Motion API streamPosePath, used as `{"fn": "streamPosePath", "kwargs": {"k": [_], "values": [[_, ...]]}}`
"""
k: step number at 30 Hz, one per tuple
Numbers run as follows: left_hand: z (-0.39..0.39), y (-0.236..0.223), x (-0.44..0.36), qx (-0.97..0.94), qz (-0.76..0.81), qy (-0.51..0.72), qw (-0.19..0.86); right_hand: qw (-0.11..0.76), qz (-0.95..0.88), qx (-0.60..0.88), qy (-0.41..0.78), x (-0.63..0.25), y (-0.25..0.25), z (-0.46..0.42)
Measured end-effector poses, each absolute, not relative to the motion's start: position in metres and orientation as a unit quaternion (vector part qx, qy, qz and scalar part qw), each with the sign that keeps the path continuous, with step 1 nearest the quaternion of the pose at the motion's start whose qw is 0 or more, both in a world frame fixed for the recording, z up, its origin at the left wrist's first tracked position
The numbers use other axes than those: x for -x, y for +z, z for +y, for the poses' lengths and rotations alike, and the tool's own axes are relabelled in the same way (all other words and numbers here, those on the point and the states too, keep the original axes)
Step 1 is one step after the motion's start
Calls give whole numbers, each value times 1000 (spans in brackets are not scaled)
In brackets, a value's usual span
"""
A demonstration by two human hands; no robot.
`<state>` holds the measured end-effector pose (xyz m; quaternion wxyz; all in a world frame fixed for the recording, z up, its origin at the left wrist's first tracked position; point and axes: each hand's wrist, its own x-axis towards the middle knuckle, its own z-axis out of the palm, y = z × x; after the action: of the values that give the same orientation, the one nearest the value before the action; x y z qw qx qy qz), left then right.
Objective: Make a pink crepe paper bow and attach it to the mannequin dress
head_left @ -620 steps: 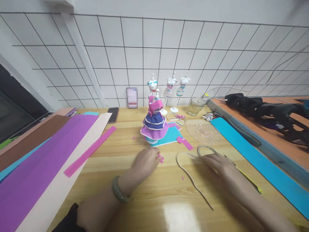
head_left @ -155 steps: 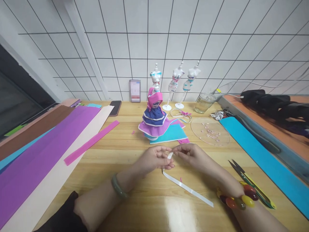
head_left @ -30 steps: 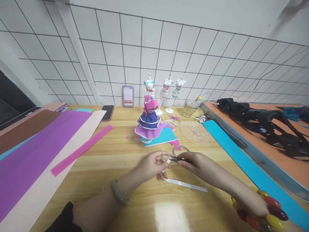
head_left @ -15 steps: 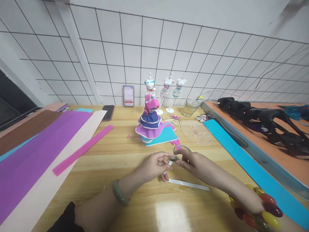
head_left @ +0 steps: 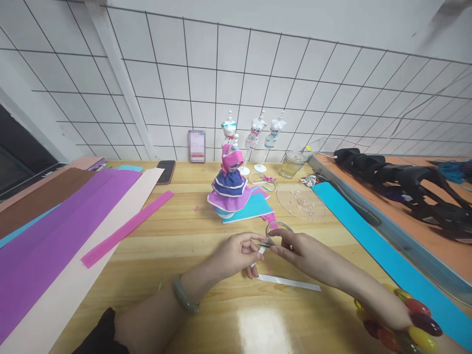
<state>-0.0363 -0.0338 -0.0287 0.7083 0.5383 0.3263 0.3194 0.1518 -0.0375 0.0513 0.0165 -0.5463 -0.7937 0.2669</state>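
My left hand [head_left: 243, 254] is closed on a narrow white ribbon [head_left: 289, 281], whose short end stands up between the fingers while the longer part lies on the table to the right. My right hand [head_left: 295, 248] grips a small pair of scissors [head_left: 279, 226] by their round handles. The blades meet the short ribbon end at my left fingertips; whether they have cut into it I cannot tell. Just beyond both hands stands a small dress form [head_left: 228, 179] in a pink top and a tiered navy and purple skirt with white trim.
Purple, white and brown sheets [head_left: 73, 236] cover the left side, a pink strip [head_left: 127, 230] across them. Blue sheets [head_left: 250, 209] lie by the dress form. Behind are bare mannequins [head_left: 275, 130], a glass [head_left: 292, 164] and a clear dish of gems [head_left: 300, 202]. A blue strip [head_left: 372, 241] runs right.
Hardly anything differs. My right hand and the scissors have shifted very slightly to the right; my left hand keeps its hold on the ribbon.
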Motion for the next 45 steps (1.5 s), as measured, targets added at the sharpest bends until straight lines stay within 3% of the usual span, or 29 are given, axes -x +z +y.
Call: {"fn": "streamPosePath", "kwargs": {"k": [30, 45], "values": [[-34, -30, 37, -547, 329, 309, 705, 29, -804, 537, 253, -151, 49, -42], [-34, -28, 39, -530, 353, 307, 707, 145, -757, 599, 220, -181, 31, -56]]}}
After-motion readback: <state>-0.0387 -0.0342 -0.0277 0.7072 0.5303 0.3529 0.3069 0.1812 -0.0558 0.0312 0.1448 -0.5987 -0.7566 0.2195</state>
